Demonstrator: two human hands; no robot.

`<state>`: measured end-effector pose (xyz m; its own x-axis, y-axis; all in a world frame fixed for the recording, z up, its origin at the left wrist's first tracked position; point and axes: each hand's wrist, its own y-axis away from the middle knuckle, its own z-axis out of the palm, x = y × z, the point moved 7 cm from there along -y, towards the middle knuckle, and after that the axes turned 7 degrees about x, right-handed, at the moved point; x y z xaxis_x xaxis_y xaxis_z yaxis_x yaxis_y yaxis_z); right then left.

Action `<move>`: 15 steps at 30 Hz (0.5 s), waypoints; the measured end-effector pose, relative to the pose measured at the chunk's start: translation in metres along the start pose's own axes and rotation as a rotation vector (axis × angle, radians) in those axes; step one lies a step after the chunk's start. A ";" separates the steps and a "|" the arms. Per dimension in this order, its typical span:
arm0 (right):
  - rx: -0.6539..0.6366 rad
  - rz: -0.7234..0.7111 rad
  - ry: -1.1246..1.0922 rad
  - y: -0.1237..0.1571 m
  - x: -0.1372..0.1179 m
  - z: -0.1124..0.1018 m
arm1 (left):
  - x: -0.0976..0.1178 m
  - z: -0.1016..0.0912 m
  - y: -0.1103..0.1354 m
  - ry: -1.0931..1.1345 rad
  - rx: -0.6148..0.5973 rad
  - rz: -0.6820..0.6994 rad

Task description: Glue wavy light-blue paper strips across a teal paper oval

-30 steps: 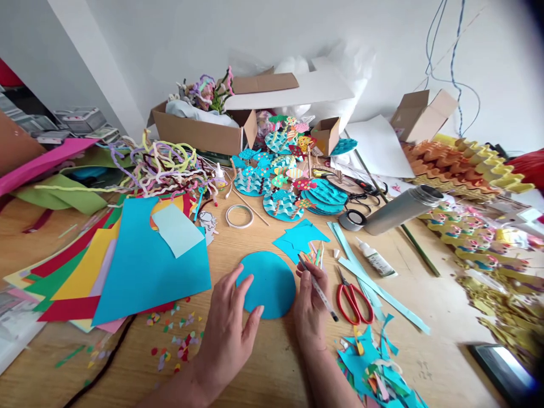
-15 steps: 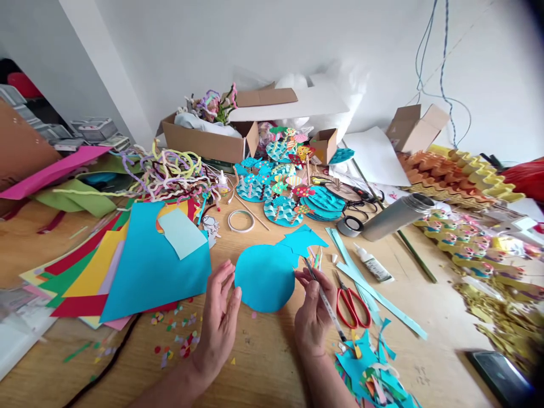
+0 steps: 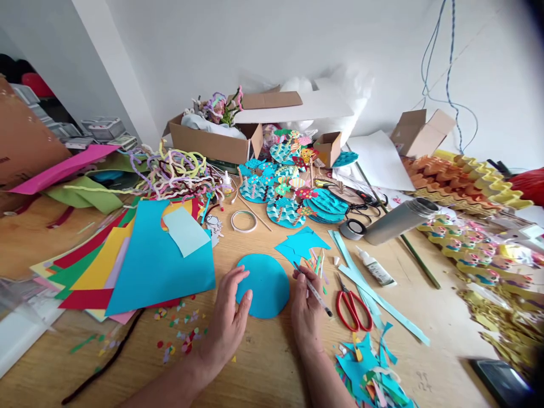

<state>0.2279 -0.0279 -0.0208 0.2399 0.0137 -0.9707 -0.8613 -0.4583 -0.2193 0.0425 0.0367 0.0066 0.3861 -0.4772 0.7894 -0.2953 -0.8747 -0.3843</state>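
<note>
A blue paper circle lies flat on the wooden table in front of me. My left hand rests at its left edge, fingers stretched out and touching the paper. My right hand is at the circle's right edge, fingers closed round a thin pen whose tip points toward the paper. Red-handled scissors lie just right of that hand.
A stack of coloured paper sheets lies at the left. Blue scraps, paper strips, a glue bottle, a metal flask, finished fish discs, pipe cleaners and cardboard boxes crowd the table.
The circle was lifted between both hands half a second ago and now lies flat on the table again. My left hand lies on its left edge.
</note>
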 end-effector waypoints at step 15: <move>-0.344 0.075 0.043 0.023 0.006 0.024 | 0.018 0.024 0.021 -0.476 -0.266 0.260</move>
<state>0.1988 -0.0173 -0.0336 0.2069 -0.0653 -0.9762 -0.6775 -0.7294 -0.0947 0.0642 0.0075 0.0012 0.6026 -0.7120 0.3605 -0.6175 -0.7021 -0.3546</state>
